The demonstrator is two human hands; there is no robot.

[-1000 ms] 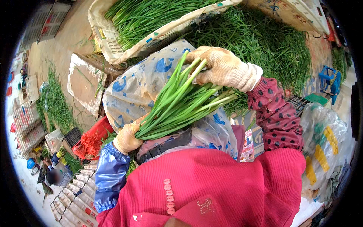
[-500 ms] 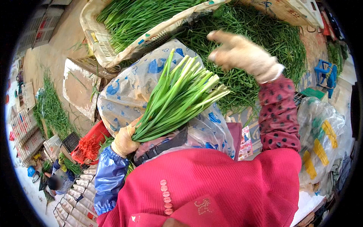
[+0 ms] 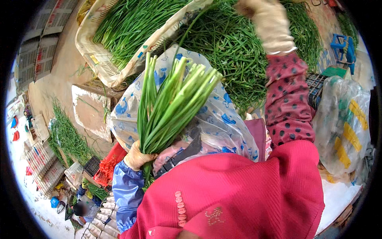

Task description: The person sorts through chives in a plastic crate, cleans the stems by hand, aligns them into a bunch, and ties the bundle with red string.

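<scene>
A bunch of green chives [image 3: 171, 107] stands over my lap, its pale cut ends pointing up and away. My left hand [image 3: 137, 157], in a cream glove, is wrapped round its lower leafy part. Beneath the bunch, a clear plastic apron with blue prints [image 3: 234, 137] covers my lap. Out at the top edge, my right hand [image 3: 266, 20], also gloved, is over the far part of a big heap of loose greens [image 3: 227, 55]. Motion smears its fingers, so whether it holds anything does not show.
A dirty white plastic crate [image 3: 88, 49] of chives stands ahead on the left, beside a worn box [image 3: 89, 107]. More greens [image 3: 69, 127] and red strings [image 3: 106, 169] lie left. A blue stool [image 3: 344, 49] and clear plastic bags [image 3: 338, 123] are right. Someone sits far lower left.
My right hand has swung forward over the heap to the top edge. The bunch in my left hand has turned more upright, and the whole view has shifted slightly.
</scene>
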